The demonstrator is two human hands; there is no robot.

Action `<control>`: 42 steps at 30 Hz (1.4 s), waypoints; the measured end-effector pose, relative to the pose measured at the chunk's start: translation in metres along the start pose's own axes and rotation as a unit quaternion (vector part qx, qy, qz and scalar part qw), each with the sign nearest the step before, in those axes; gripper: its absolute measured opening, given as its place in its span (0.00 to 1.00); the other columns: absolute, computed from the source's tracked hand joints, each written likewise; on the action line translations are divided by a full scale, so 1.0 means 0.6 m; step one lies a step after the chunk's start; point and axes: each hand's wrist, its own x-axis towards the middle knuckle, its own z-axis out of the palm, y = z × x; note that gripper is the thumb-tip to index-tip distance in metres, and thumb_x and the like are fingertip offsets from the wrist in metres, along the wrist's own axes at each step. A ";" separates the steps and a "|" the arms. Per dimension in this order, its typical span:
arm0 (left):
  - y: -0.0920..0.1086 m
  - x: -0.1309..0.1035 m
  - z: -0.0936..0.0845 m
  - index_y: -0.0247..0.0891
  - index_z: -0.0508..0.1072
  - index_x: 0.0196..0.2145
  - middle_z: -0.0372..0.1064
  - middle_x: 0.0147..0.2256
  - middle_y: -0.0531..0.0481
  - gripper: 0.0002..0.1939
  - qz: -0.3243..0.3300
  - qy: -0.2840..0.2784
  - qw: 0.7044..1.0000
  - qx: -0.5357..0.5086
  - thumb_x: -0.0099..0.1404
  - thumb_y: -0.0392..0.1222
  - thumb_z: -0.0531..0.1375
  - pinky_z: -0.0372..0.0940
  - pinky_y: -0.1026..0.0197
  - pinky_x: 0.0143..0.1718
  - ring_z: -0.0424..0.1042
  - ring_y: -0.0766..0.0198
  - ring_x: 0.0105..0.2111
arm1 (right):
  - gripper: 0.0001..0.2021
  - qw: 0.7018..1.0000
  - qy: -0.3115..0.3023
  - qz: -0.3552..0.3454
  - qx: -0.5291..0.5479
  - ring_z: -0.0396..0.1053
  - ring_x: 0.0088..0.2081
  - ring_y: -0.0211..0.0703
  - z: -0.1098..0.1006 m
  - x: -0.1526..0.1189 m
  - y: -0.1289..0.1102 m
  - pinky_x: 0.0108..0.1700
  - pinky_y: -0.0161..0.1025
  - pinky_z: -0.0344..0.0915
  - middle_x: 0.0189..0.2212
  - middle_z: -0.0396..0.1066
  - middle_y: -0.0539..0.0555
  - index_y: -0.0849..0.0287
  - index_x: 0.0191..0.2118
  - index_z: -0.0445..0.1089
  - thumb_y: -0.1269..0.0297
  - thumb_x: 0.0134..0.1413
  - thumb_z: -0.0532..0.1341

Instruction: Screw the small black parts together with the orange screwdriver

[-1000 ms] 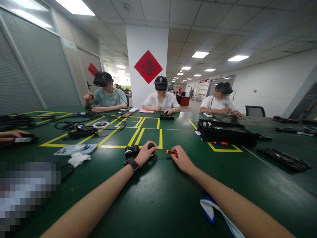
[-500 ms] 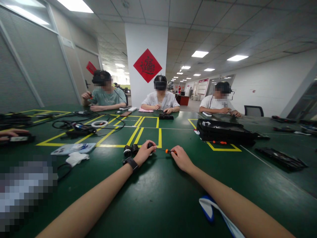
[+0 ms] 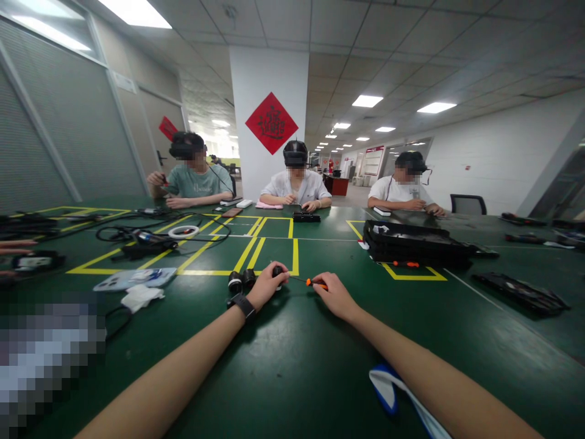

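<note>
My left hand (image 3: 269, 285), with a dark watch on the wrist, is closed around a small black cylindrical part (image 3: 276, 271); the fingers hide much of it. In my right hand (image 3: 335, 295) is a screwdriver (image 3: 315, 283) with an orange and black handle, held nearly level. Its thin shaft points left to the part in my left hand; whether the tip touches cannot be made out. Two similar black cylindrical parts, one with a white band (image 3: 234, 281) and one darker (image 3: 249, 277), stand just left of my left hand on the green table (image 3: 278, 390).
Black trays (image 3: 415, 241) are stacked at the right, with an orange tool (image 3: 406, 264) before them. A phone (image 3: 134, 278) and crumpled tissue (image 3: 142, 296) lie left. Cables (image 3: 137, 235) spread beyond. A blue-white strap (image 3: 386, 390) lies under my right forearm. Three people sit opposite; another person's hand (image 3: 18, 246) shows far left.
Both my hands keep nearly the same place, still holding the part and the screwdriver. At the far left, the other person's hand has lifted off the dark object there.
</note>
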 end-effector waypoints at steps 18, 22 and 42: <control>-0.002 0.000 -0.001 0.37 0.65 0.33 0.65 0.26 0.54 0.14 0.015 -0.002 1.000 0.026 0.52 0.50 0.57 0.59 0.66 0.27 0.64 0.69 0.26 | 0.08 0.999 -0.022 -0.027 0.003 0.61 0.38 0.40 -0.003 -0.004 -0.005 0.42 0.38 0.57 0.34 0.65 0.52 0.59 0.38 0.63 0.67 0.48 0.57; -0.004 0.002 0.000 0.37 0.65 0.33 0.63 0.25 0.55 0.14 0.010 -0.018 1.000 0.001 0.54 0.50 0.56 0.58 0.66 0.27 0.64 0.69 0.26 | 0.08 0.999 -0.016 -0.033 0.006 0.60 0.40 0.40 -0.002 -0.001 -0.004 0.44 0.39 0.57 0.36 0.64 0.54 0.60 0.38 0.65 0.66 0.53 0.53; -0.009 0.004 -0.002 0.38 0.63 0.33 0.63 0.25 0.55 0.12 0.011 -0.022 0.999 -0.033 0.56 0.48 0.53 0.57 0.67 0.28 0.64 0.69 0.27 | 0.10 0.998 -0.020 -0.060 -0.018 0.62 0.39 0.40 -0.008 -0.008 -0.023 0.42 0.38 0.57 0.36 0.65 0.53 0.59 0.41 0.63 0.63 0.56 0.51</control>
